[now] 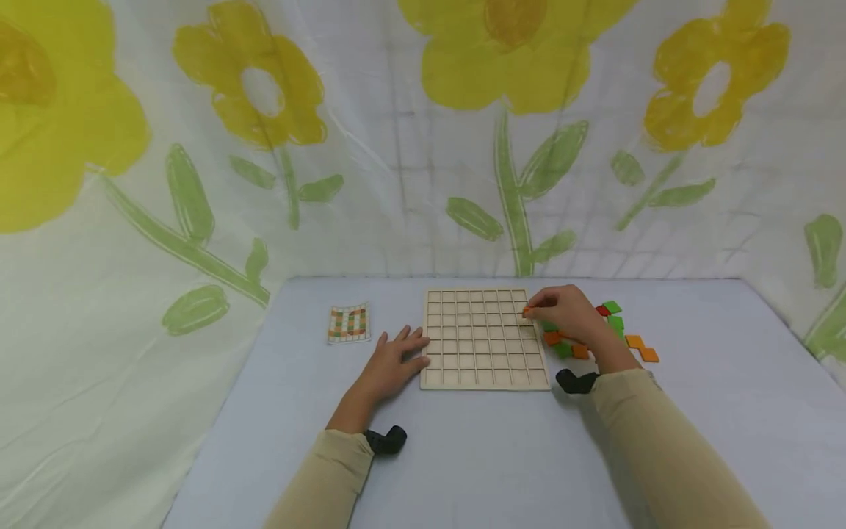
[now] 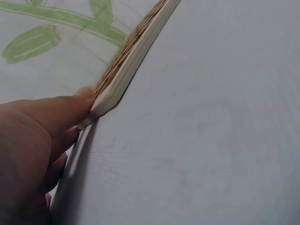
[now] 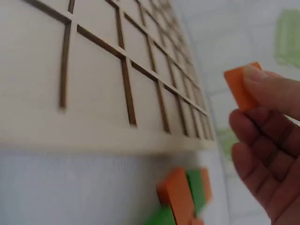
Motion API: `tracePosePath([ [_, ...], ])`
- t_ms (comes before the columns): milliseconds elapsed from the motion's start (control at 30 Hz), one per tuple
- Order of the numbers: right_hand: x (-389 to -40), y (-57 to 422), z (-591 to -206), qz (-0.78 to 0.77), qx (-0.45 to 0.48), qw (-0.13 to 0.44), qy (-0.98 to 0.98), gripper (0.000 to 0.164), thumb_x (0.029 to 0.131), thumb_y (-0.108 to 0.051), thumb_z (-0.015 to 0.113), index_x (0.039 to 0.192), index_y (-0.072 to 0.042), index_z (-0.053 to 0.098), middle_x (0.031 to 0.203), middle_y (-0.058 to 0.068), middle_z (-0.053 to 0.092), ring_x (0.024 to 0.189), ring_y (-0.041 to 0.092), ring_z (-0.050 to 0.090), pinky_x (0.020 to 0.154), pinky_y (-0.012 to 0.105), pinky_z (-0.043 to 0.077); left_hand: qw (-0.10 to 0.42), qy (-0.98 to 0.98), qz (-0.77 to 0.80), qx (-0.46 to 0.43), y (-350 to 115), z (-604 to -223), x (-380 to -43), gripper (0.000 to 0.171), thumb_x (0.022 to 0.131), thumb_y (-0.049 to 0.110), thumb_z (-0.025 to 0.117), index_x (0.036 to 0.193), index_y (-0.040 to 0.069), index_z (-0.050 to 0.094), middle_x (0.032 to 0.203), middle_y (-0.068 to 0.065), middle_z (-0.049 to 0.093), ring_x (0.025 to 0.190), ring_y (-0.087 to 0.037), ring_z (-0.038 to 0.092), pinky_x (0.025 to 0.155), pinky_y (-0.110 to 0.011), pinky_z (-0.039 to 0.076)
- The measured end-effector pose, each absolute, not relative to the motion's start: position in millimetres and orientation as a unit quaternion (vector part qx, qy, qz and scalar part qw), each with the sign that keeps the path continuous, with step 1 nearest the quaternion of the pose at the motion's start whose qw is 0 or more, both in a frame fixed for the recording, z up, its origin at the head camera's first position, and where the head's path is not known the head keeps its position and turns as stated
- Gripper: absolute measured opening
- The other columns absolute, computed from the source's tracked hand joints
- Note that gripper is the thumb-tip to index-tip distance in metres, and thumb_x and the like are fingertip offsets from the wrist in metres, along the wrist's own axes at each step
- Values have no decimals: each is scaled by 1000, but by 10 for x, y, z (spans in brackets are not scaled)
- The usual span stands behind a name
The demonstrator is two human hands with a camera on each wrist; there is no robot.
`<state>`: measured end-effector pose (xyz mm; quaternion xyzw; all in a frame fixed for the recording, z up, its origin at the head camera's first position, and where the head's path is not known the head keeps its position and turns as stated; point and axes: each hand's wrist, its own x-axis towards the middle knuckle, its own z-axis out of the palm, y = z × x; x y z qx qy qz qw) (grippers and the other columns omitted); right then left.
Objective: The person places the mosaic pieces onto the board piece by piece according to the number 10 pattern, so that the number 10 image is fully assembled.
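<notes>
A light wooden grid board (image 1: 482, 380) with square cells lies on the table. At its left edge rests my left hand (image 1: 388, 367), fingers spread and touching the rim; the left wrist view shows the thumb at the corner of the board (image 2: 117, 89). Over the board's right edge, my right hand (image 1: 570, 314) pinches an orange square tile (image 1: 526, 311) between thumb and fingers. In the right wrist view this orange tile (image 3: 241, 89) is held above the board's level, its remaining fingers curled below. Loose orange tiles (image 1: 635, 342) and green tiles (image 1: 611, 306) lie beneath and beside the right hand, which partly hides them.
A small pattern card (image 1: 349, 324) with orange and green squares lies left of the board. The white table (image 1: 463, 455) ends at a hanging cloth (image 1: 370, 220) printed with yellow flowers. A red tile (image 1: 602, 311) sits among the loose ones.
</notes>
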<state>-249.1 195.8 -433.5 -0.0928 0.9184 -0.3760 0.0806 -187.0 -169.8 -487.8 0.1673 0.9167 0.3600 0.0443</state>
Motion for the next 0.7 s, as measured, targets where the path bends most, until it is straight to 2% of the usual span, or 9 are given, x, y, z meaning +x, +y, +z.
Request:
tracePosePath([
  [133,-2762,1715,-4387,-392,-102,82,911,25,93,-31,70,111,-15,75,113,6,71,106,25,63,90,42,55,46,915,362,171,-1688,-4891,-1882,44,96,35,63,137,18,60,153,2,44,150,-21,26,126,-50,-1],
  [267,-2912,1536,-4436,-377,-101,83,917,23,94,-26,67,112,-12,74,116,11,70,110,29,62,92,43,55,49,914,360,179,-1668,-4888,-1891,45,96,35,63,137,18,59,153,1,44,150,-22,26,125,-52,0],
  [467,-3008,1388,-4451,-345,-110,87,928,21,94,-22,67,109,-9,75,116,14,70,111,33,61,97,48,52,46,918,355,171,-1668,-4853,-1891,45,96,35,64,137,18,60,153,3,43,150,-20,26,126,-50,0],
  [700,-3024,1353,-4502,-337,-112,125,927,26,97,-23,63,116,-8,73,128,18,64,122,37,55,106,52,46,45,919,354,167,-1699,-4849,-1869,45,95,35,64,136,17,60,153,2,44,149,-22,27,126,-51,1],
])
